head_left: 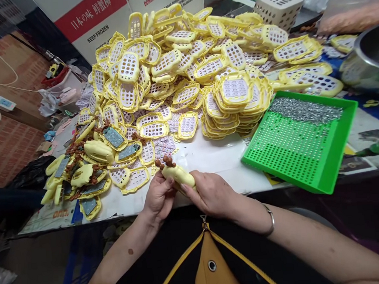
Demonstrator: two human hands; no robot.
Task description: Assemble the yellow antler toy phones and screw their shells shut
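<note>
Both hands grip one pale yellow toy phone casing (180, 174) with brown antler-like knobs at its far left end. My left hand (159, 197) is closed around its left end, thumb on top. My right hand (209, 192) wraps the right end, its thumb pressed along the near side. The casing is held just over the table's front edge; its underside is hidden. Left of my hands lie yellow shells with grey-green circuit boards (113, 137) and brown antlers. Just beyond are open yellow shells with white keypads (136, 177).
A large heap of yellow keypad shells (183, 61) covers the back of the table, with a stack (235, 94) at its right. A green perforated tray (288, 151) holds small screws. A metal bowl (367, 60) and white basket (279, 6) stand farther right.
</note>
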